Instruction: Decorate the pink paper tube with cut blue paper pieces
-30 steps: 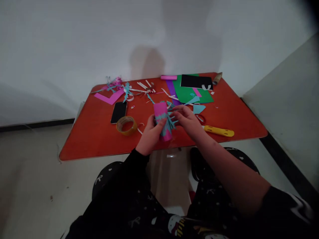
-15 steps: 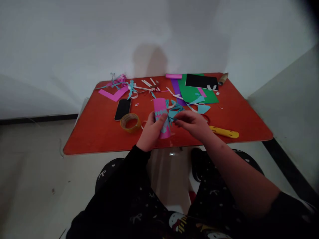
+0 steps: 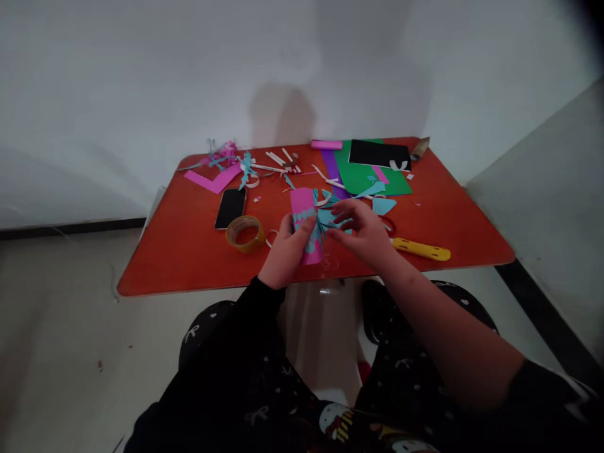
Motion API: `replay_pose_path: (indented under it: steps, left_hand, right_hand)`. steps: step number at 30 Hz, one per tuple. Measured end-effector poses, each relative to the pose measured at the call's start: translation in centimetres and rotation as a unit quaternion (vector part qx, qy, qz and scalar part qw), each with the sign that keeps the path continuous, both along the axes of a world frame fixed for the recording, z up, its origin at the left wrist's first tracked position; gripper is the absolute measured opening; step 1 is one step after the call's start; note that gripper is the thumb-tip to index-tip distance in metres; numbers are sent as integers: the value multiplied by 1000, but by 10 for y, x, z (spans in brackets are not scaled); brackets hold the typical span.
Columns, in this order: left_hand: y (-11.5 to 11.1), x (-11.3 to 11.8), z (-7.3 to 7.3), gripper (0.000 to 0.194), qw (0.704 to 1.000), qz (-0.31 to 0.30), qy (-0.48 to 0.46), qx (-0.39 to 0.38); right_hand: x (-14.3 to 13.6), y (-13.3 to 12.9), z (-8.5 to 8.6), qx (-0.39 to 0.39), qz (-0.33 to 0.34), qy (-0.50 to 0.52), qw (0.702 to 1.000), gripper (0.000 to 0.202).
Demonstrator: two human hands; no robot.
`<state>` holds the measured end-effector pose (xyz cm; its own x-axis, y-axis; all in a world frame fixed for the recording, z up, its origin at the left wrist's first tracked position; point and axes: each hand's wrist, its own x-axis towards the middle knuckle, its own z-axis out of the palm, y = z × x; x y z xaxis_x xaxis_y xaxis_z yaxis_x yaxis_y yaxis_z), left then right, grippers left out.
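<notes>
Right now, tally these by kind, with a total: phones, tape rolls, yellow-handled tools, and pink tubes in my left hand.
Phone: 1
Tape roll: 1
Yellow-handled tool: 1
Pink tube in your left hand: 1
Total: 4

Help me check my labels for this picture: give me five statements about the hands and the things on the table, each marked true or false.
1. The left hand holds the pink tube. True.
2. The phone and the tape roll lie on the left part of the table. True.
3. The right hand grips the tape roll. False: its fingers are parted beside the blue cut paper; whether they touch it is unclear.
4. The flat black piece lies under the green sheet. False: it lies on top of it.
5. The yellow-handled tool lies beside the phone. False: it is on the right part of the table, by the right forearm.
</notes>
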<state>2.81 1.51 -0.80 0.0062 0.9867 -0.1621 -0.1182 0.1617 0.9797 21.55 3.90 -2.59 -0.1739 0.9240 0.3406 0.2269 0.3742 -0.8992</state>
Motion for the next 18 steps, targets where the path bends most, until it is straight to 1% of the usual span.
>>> replay_pose_path:
  steps: [1, 3, 6, 8, 11, 15, 18]
  left_hand:
    - [0, 0, -1, 43, 1000, 4, -3, -1]
    - [1, 1, -1, 43, 1000, 6, -8, -3]
    - [1, 1, -2, 43, 1000, 4, -17, -4]
    - [1, 0, -1, 43, 1000, 1, -9, 0]
    - [2, -3, -1, 44, 1000, -1, 13, 4]
    - [2, -5, -1, 44, 1000, -3, 20, -6]
    - [1, -4, 0, 46, 999, -19, 29, 3]
  right_hand:
    - [-1, -2, 1, 30, 12, -29, 999, 44]
    - [-2, -5, 4, 70, 33, -74, 994, 39]
    - [-2, -6, 7, 78, 37, -95, 992, 25]
    - [0, -6, 9, 80, 34, -98, 991, 22]
    - [2, -5, 10, 76, 34, -86, 993, 20]
    - [6, -2, 6, 45, 25, -27, 998, 28]
    - [10, 2, 2, 31, 17, 7, 999, 30]
